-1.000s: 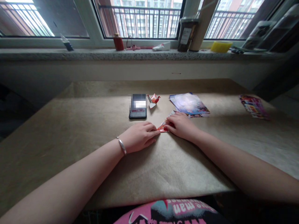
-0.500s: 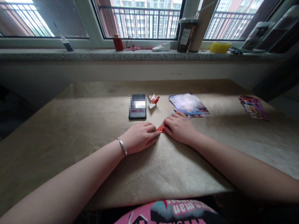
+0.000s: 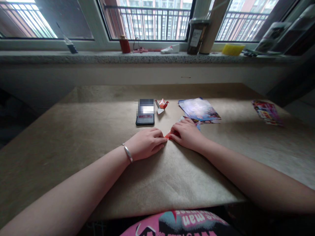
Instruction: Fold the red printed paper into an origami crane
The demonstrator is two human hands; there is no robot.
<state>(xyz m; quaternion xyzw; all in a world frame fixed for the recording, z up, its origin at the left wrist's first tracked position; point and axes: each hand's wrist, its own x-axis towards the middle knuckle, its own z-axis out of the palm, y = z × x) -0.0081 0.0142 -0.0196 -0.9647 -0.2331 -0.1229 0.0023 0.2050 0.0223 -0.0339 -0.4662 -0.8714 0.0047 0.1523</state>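
A folded piece of red printed paper (image 3: 169, 135) lies flat on the tan table cover (image 3: 98, 131). My left hand (image 3: 145, 144), with a silver bracelet at the wrist, has its fingers curled and its fingertips pressed on the paper's left corner. My right hand (image 3: 188, 134) lies over most of the paper with fingers bent, pressing it down. Only the red corner between the two hands shows.
A dark phone (image 3: 145, 113) and a small red paper crane (image 3: 161, 105) lie beyond the hands. A stack of colourful sheets (image 3: 199, 109) sits to the right, another sheet (image 3: 267, 112) farther right. The windowsill holds a red bottle (image 3: 124, 44), a dark jar (image 3: 196, 37) and a yellow sponge (image 3: 232, 49).
My right hand has slid left along the paper towards the left hand, covering more of it. The left hand has stayed nearly where it was.
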